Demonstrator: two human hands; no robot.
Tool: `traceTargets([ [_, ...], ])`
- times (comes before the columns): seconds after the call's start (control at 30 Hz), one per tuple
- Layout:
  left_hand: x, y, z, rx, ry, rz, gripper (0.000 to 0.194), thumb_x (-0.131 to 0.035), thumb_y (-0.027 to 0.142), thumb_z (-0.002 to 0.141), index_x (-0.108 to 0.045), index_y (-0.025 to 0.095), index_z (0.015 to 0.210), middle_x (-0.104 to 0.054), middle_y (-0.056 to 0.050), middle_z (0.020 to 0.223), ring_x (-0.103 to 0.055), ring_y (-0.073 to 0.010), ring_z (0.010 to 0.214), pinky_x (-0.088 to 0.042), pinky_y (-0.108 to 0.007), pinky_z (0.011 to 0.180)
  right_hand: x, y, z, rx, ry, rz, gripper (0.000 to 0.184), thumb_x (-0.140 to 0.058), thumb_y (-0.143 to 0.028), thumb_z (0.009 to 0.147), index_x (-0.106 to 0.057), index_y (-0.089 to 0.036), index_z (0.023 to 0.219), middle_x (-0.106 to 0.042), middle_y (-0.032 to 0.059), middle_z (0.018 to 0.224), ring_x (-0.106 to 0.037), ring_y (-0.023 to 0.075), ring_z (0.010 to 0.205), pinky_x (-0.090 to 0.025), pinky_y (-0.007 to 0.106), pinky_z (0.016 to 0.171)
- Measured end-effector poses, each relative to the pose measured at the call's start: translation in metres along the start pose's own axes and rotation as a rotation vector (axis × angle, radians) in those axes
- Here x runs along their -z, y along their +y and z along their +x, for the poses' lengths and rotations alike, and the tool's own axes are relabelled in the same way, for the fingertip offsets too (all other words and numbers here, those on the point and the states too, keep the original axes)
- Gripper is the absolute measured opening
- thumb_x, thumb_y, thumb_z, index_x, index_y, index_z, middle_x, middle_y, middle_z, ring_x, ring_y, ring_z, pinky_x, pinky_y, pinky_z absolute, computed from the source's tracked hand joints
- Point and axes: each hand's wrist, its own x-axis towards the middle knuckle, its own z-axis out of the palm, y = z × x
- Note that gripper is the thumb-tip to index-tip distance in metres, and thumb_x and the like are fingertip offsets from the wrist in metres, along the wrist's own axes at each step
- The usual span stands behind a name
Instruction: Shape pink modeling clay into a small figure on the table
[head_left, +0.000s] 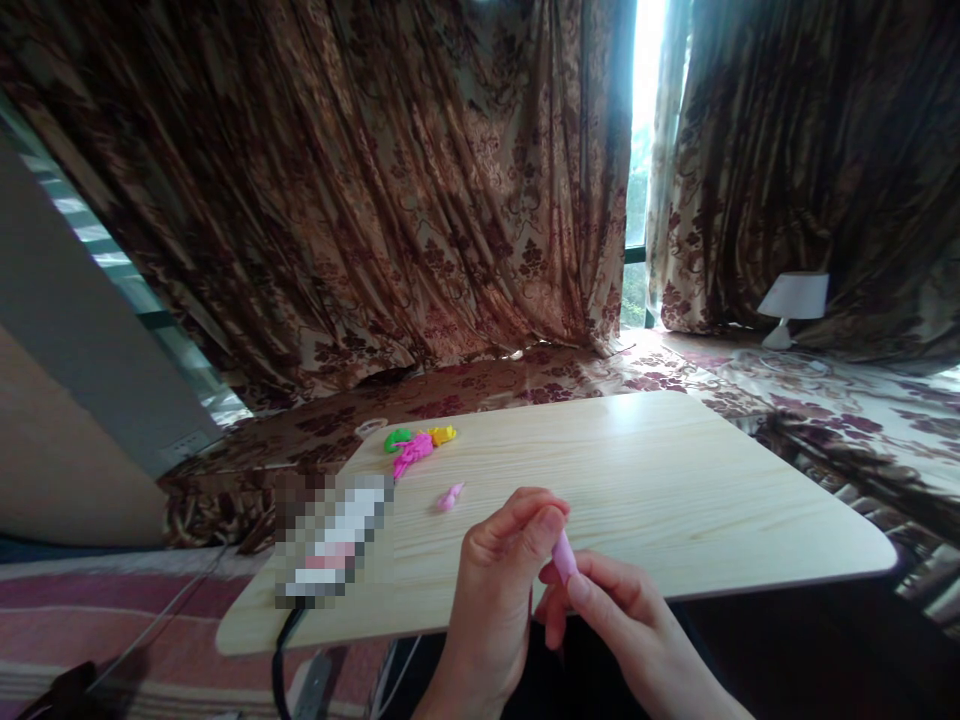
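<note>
Pink piece (pixel 564 560) held btwn both hands, just above table's (pixel 637 470) near edge. L hand (pixel 504 560) fingers closed on its upper end; R hand (pixel 622 610) fingers pinch its lower end. Small pink bit (pixel 450 497) lies on table nearby, L of hands. Farther back: magenta lump (pixel 412 455) w/ green (pixel 397 440) & yellow lumps (pixel 443 436) beside it. Lamp (pixel 795 297) stands beyond table, far R.

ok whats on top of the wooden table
On the wooden table: a green lump, magenta lump and yellow lump bunched together, a small pale pink piece, and a pixelated item. The left hand and right hand cover part of its near edge.
</note>
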Motion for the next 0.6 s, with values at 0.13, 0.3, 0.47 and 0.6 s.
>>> traceTargets([
  [0.13, 0.002, -0.003, 0.000, 0.094, 0.008, 0.010, 0.027, -0.059, 0.042, 0.080, -0.070, 0.021, 0.094, -0.063, -0.004, 0.088, -0.052, -0.0106, 0.068, -0.041, -0.017, 0.050, 0.003, 0.002, 0.001, 0.004, 0.023, 0.025, 0.032, -0.046, -0.038, 0.092, -0.065, -0.017, 0.078, -0.062, 0.0021, 0.067, -0.056, 0.0174, 0.071, -0.041, 0.030, 0.075],
  [0.3, -0.003, -0.007, 0.003, 0.141, 0.040, 0.029, 0.022, -0.066, 0.035, 0.075, -0.069, 0.018, 0.089, -0.065, -0.002, 0.075, -0.048, -0.0065, 0.054, -0.035, -0.016, 0.044, 0.003, 0.006, 0.002, -0.004, 0.047, -0.101, 0.033, -0.044, -0.038, 0.093, -0.066, -0.017, 0.079, -0.061, 0.0024, 0.073, -0.055, 0.0174, 0.076, -0.042, 0.029, 0.076],
  [0.47, 0.025, -0.015, 0.025, -0.014, 0.024, 0.286, 0.037, -0.057, 0.037, 0.082, -0.061, 0.019, 0.114, -0.069, -0.005, 0.095, -0.061, -0.0160, 0.092, -0.045, -0.026, 0.083, 0.031, 0.021, 0.014, 0.097, 0.190, -0.536, 0.030, -0.046, -0.038, 0.091, -0.066, -0.017, 0.082, -0.058, 0.0028, 0.077, -0.053, 0.0174, 0.077, -0.042, 0.027, 0.071],
  [0.6, 0.102, -0.015, 0.055, -0.175, 0.245, 0.804, 0.037, -0.058, 0.042, 0.077, -0.066, 0.016, 0.102, -0.070, -0.008, 0.095, -0.064, -0.0216, 0.088, -0.046, -0.032, 0.081, 0.079, 0.041, 0.034, 0.017, 0.233, -0.991, 0.034, -0.044, -0.039, 0.091, -0.059, -0.017, 0.111, -0.060, -0.0014, 0.062, -0.054, 0.0140, 0.054, -0.039, 0.023, 0.050],
])
